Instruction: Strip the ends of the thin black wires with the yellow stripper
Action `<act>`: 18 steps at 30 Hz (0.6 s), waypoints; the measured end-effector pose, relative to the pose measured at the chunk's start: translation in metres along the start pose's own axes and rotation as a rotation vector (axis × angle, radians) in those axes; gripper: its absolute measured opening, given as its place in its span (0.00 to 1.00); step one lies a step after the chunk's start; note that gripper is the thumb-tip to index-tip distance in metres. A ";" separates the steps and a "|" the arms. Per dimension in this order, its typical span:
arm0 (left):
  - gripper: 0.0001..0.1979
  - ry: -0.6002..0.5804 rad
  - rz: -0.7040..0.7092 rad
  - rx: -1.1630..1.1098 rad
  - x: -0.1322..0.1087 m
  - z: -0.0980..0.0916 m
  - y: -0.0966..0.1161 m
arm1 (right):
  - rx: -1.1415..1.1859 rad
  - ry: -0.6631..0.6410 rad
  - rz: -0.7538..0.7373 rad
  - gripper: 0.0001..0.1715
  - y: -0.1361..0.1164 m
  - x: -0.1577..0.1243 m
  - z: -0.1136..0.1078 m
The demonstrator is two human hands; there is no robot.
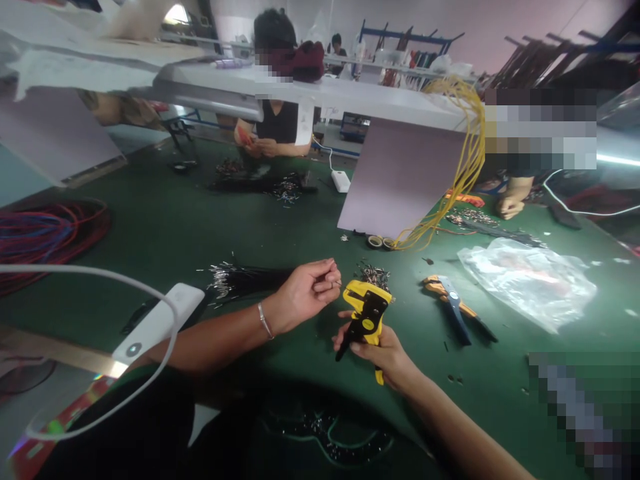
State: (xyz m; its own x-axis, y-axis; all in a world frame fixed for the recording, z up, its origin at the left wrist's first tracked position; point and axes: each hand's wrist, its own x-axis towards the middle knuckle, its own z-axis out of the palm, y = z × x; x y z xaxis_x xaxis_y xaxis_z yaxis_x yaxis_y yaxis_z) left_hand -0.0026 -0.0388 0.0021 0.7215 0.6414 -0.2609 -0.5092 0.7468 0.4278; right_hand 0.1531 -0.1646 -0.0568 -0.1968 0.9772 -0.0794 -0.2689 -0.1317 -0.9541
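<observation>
My right hand [383,350] is wrapped round the handles of a yellow and black wire stripper [370,310], its jaws up and toward the left. Just left of the tool, my left hand [313,293] has its fingers curled and pinched together; whatever they hold, if anything, is too small to make out. A bundle of black wires with bare, shiny ends [223,280] lies on the green table [165,220] behind my left wrist. Behind the stripper's head sits a small pile of short wire pieces [374,272].
Blue and orange pliers [453,303] and a clear plastic bag [535,280] lie at the right. Yellow wires [463,167] hang from a raised shelf [320,93]. A white power strip [163,323] is beside my left forearm. Two people work across the table.
</observation>
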 end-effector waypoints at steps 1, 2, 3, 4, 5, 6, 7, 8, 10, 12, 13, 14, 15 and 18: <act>0.13 0.011 0.004 -0.006 0.000 0.000 0.000 | 0.001 0.001 0.003 0.25 0.000 0.000 0.000; 0.13 0.020 0.007 -0.012 0.001 -0.001 0.001 | 0.003 -0.001 0.006 0.25 -0.001 0.000 0.000; 0.13 0.029 0.009 -0.019 0.001 -0.001 0.001 | 0.006 -0.003 0.005 0.25 -0.001 0.000 0.000; 0.13 0.037 0.010 -0.028 0.001 0.000 0.002 | 0.010 -0.007 0.003 0.25 -0.001 0.000 -0.001; 0.13 0.045 0.012 -0.036 0.002 0.000 0.002 | 0.016 -0.012 -0.003 0.25 -0.001 0.000 -0.001; 0.13 0.053 0.014 -0.046 0.002 0.001 0.003 | 0.025 -0.017 -0.008 0.25 0.000 0.000 -0.001; 0.14 0.060 0.011 -0.055 0.002 0.001 0.003 | 0.036 -0.023 -0.012 0.25 0.000 0.000 -0.001; 0.14 0.063 0.005 -0.063 0.002 0.002 0.002 | 0.048 -0.025 -0.017 0.25 0.001 0.000 -0.002; 0.14 0.059 -0.019 -0.072 0.001 0.003 0.000 | 0.065 -0.030 -0.018 0.24 0.002 0.000 -0.002; 0.13 0.046 -0.031 -0.065 0.001 0.002 -0.002 | 0.075 -0.034 -0.014 0.25 0.003 0.000 -0.003; 0.13 0.041 -0.030 -0.059 0.001 0.001 -0.003 | 0.077 -0.037 -0.011 0.25 0.003 0.000 -0.003; 0.14 0.038 -0.028 -0.051 0.001 0.001 -0.004 | 0.080 -0.040 -0.010 0.25 0.003 0.000 -0.003; 0.14 0.037 -0.026 -0.042 0.001 0.000 -0.005 | 0.082 -0.043 -0.011 0.26 0.003 0.000 -0.004; 0.13 0.036 -0.031 -0.003 0.003 -0.003 -0.006 | 0.085 -0.043 -0.021 0.25 0.003 0.000 -0.004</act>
State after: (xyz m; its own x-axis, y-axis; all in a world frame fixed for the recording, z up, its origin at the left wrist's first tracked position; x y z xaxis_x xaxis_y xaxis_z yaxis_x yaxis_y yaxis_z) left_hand 0.0015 -0.0411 -0.0039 0.7194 0.6242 -0.3047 -0.4888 0.7667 0.4163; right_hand 0.1561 -0.1646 -0.0605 -0.2298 0.9722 -0.0453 -0.3518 -0.1264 -0.9275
